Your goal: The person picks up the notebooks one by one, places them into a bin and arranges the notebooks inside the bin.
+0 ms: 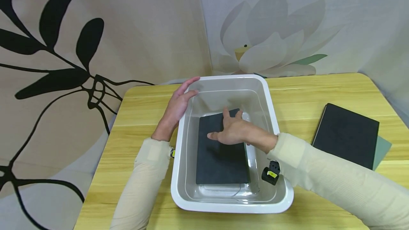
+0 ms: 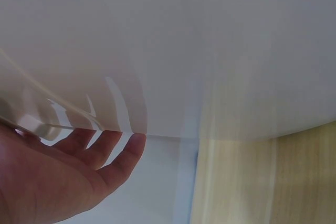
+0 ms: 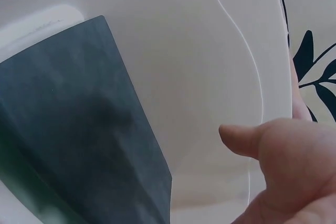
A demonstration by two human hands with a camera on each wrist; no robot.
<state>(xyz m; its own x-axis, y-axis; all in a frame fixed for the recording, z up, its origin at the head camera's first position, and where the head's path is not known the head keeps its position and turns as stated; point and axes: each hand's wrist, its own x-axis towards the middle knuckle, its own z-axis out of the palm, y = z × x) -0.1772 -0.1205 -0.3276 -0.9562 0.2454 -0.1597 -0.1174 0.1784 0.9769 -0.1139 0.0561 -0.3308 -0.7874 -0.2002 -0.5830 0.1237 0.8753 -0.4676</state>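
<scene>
Dark book point(image 1: 214, 166) lies beneath the right hand point(image 1: 232, 130) — fingers point(image 1: 226, 113) spread, contact unclear — left hand point(image 1: 175, 109) gripping the tub point(image 1: 230, 207).

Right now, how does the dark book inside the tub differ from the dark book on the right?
The tub book sits inside the tub; the table book lies on a green item. In the head view, the right hand partly covers the tub book but not the table book. There, the tub book lies nearly straight, the table book slanted. Both have plain dark covers.
</scene>
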